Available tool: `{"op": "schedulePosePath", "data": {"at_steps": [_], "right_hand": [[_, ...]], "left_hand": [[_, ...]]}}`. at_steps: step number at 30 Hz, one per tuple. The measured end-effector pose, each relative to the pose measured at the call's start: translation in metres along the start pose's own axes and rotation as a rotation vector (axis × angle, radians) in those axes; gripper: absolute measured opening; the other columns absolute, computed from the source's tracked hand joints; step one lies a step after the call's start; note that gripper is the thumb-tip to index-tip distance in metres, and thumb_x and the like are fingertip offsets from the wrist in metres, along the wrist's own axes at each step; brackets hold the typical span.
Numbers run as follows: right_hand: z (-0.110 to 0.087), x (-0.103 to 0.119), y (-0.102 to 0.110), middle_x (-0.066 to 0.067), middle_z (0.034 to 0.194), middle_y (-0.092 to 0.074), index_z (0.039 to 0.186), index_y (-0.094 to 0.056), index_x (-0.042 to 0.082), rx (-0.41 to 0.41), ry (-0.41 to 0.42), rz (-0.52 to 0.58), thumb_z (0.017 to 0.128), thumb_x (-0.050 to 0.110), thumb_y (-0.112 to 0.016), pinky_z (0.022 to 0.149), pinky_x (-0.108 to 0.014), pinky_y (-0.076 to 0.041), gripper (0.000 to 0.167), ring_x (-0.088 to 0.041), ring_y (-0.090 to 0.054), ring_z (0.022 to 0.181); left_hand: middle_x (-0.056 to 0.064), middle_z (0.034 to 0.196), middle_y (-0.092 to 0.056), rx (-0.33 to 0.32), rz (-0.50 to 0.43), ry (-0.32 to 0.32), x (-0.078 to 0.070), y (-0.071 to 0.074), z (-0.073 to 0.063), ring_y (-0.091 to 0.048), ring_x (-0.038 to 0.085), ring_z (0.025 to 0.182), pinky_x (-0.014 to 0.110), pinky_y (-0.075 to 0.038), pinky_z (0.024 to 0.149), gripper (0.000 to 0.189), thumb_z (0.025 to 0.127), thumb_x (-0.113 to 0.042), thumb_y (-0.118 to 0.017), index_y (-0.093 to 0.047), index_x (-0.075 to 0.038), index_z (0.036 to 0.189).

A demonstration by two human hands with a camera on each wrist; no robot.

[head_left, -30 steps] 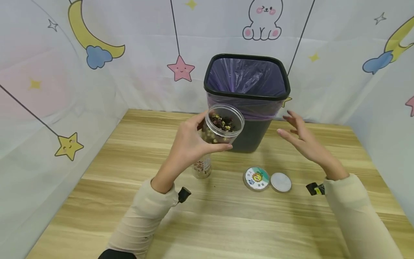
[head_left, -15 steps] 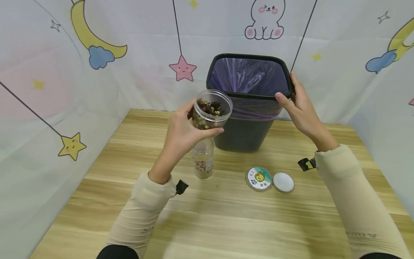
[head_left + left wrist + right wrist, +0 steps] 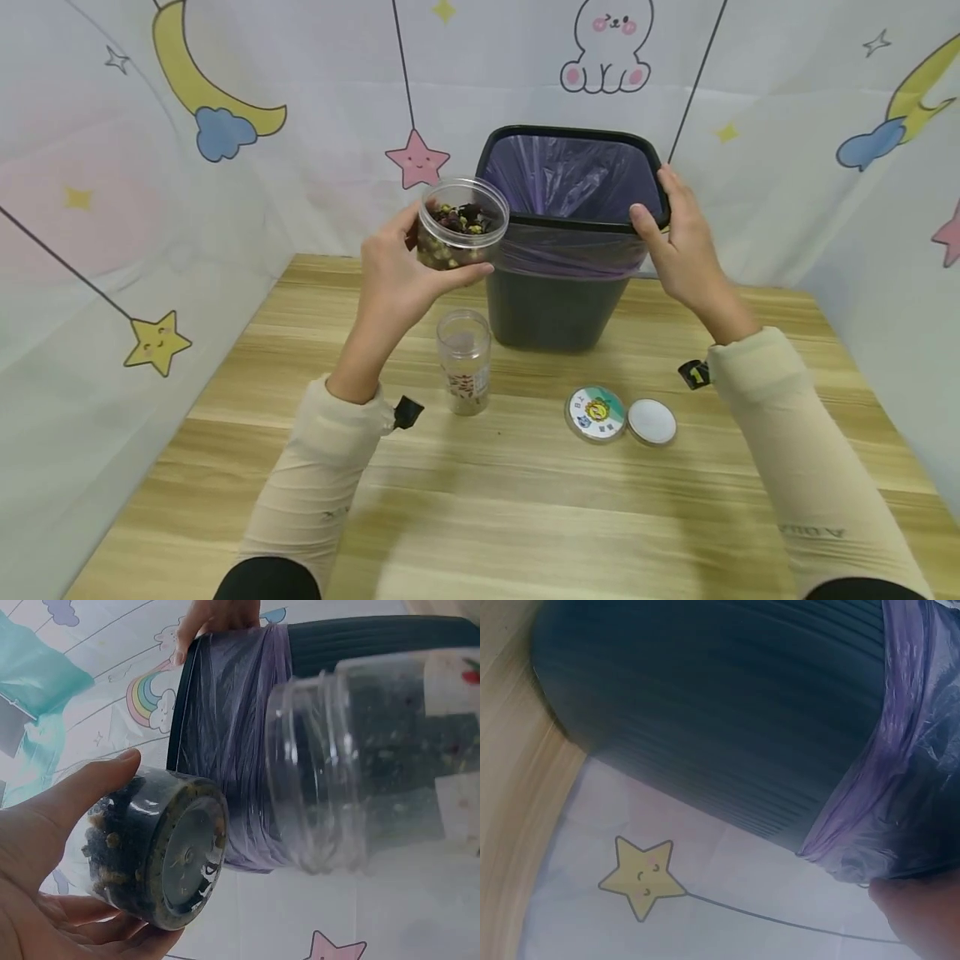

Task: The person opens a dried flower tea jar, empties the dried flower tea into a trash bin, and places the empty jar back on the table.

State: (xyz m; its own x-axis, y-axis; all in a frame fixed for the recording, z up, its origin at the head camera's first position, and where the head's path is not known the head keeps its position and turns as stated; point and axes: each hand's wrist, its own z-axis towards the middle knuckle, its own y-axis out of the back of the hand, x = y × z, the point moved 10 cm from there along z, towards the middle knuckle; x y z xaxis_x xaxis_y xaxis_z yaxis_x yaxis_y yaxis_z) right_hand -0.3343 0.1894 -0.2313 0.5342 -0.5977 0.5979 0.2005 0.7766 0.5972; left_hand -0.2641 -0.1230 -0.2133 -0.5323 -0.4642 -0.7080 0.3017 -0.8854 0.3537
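In the head view my left hand (image 3: 393, 271) grips a clear plastic jar (image 3: 457, 242) by its side, raised above the table with no lid on it. Dark dried petals and small yellowish bits fill part of the jar. The left wrist view shows the jar's base (image 3: 191, 859), with thumb and fingers curled round its wall. My right hand (image 3: 686, 250) holds the right corner of the black rim of a dark trash bin (image 3: 551, 308), thumb on the near side. A purple liner bag (image 3: 570, 179) covers the bin's inside and folds over its rim.
Below the left hand a taller clear jar (image 3: 465, 367) stands open on the wood-grain table (image 3: 540, 525). Two round lids lie to its right: a printed lid (image 3: 596, 414) and a smaller white lid (image 3: 652, 422). A patterned cloth (image 3: 337, 167) encloses the back and sides.
My left hand has moved up and left with the jar, away from the bin's front. My right hand has come from beside the bin to grip its rim.
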Motion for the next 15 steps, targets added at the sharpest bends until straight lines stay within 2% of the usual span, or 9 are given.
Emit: {"op": "schedulePosePath", "data": {"at_steps": [6, 12, 15], "right_hand": [[0.0, -0.003, -0.002, -0.011, 0.163, -0.019, 0.157, -0.024, 0.002, -0.054, 0.027, -0.03, 0.101, 0.058, -0.038, 0.12, -0.043, -0.013, 0.081, -0.021, -0.016, 0.149], [0.0, -0.002, -0.001, -0.012, 0.163, -0.021, 0.156, -0.025, 0.001, -0.073, 0.042, -0.045, 0.1, 0.062, -0.037, 0.12, -0.044, -0.014, 0.084, -0.022, -0.018, 0.148], [0.0, -0.002, -0.001, -0.013, 0.162, -0.022, 0.155, -0.026, 0.0, -0.077, 0.046, -0.05, 0.099, 0.063, -0.037, 0.12, -0.044, -0.015, 0.085, -0.022, -0.018, 0.148]], "left_hand": [[0.008, 0.109, -0.071, -0.036, 0.016, -0.016, 0.0, 0.012, 0.014, -0.064, 0.014, 0.1, 0.027, -0.051, 0.086, 0.07, 0.06, -0.022, -0.098, -0.066, -0.002, 0.12], [0.005, 0.11, -0.071, -0.075, 0.071, -0.077, -0.01, 0.023, 0.03, -0.064, 0.009, 0.1, 0.024, -0.049, 0.087, 0.072, 0.061, -0.021, -0.098, -0.067, -0.004, 0.123], [0.004, 0.112, -0.07, -0.087, 0.115, -0.087, -0.014, 0.026, 0.04, -0.063, 0.009, 0.103, 0.023, -0.048, 0.089, 0.073, 0.061, -0.023, -0.097, -0.066, -0.005, 0.124]]}}
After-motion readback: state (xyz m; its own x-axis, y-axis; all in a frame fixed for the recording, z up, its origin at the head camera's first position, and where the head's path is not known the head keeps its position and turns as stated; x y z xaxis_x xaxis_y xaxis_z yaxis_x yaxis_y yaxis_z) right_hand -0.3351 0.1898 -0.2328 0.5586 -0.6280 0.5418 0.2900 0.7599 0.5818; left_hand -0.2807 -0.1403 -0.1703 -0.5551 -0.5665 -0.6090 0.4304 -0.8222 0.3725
